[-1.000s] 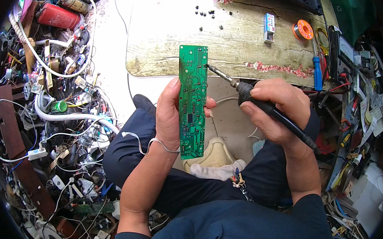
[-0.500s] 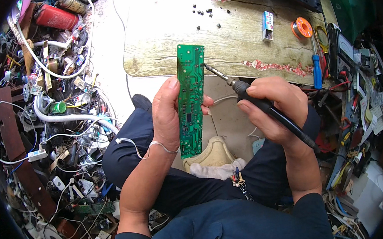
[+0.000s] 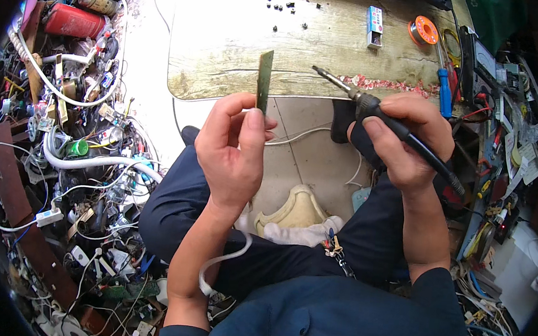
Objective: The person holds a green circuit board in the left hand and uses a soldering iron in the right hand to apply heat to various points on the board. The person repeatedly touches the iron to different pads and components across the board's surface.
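Centrally, one green circuit board (image 3: pixel 264 81) is held in a narrow pinch between the thumb and fingers of the left hand (image 3: pixel 234 146), its near part hidden by them. One soldering iron (image 3: pixel 369 104) is held in the right hand (image 3: pixel 417 142), thumb and fingers closed about its handle. Far beyond the left-hand grip, about nine small black components (image 3: pixel 290 5) lie scattered on the table (image 3: pixel 221 61). Beyond the right-hand grip are one orange spool (image 3: pixel 415 31) and, left of it, one small box (image 3: pixel 375 25); one blue-handled screwdriver (image 3: pixel 445 94) lies nearer, to that grip's right. Printing shows on the box and spool. The board appears nearly edge-on, its long axis directed away from the wearer; the iron's tip points away and leftward, clear of the board.
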### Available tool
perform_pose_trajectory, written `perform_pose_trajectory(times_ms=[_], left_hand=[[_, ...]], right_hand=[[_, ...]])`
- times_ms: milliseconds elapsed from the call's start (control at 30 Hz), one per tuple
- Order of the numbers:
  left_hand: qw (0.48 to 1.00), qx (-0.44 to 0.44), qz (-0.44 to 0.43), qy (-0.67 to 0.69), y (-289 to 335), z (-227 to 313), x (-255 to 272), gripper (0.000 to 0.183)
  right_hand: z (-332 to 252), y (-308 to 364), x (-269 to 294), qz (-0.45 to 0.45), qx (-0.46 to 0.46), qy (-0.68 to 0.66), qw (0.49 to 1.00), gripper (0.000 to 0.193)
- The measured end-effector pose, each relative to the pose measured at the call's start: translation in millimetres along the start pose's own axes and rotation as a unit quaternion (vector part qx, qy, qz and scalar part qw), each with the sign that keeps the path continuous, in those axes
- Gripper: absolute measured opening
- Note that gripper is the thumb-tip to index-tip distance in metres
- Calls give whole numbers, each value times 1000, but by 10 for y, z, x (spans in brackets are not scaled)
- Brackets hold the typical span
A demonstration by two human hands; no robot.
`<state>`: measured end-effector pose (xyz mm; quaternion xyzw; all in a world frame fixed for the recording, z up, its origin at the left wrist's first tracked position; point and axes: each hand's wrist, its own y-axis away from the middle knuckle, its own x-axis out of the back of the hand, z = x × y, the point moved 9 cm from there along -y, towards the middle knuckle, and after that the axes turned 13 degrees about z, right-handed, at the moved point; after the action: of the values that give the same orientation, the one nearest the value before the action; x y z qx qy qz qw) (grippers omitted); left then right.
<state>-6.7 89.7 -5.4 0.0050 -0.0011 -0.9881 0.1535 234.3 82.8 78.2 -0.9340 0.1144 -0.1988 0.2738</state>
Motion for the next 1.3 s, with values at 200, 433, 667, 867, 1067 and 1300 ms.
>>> perform_pose_trajectory(times_ms=[200, 433, 667, 867, 1067, 1300], left_hand=[[933, 305, -29, 191, 55, -431, -83, 46], [889, 359, -48, 281, 86, -489, -123, 50], [886, 367, -45, 281, 113, -492, -129, 52], [891, 359, -53, 272, 111, -463, -143, 51], [890, 359, -38, 278, 113, -447, -148, 50], [895, 352, -42, 271, 112, -467, -138, 51]], right_hand=[[-34, 9, -92, -32, -10, -27, 999, 33], [-184, -16, -215, -44, 50, -24, 997, 33], [-208, -43, -267, -58, 49, -22, 997, 32], [-209, -53, -278, -60, 46, -30, 997, 31], [-221, -69, -289, -62, 49, -24, 997, 30], [-211, -58, -292, -63, 47, -20, 997, 31]])
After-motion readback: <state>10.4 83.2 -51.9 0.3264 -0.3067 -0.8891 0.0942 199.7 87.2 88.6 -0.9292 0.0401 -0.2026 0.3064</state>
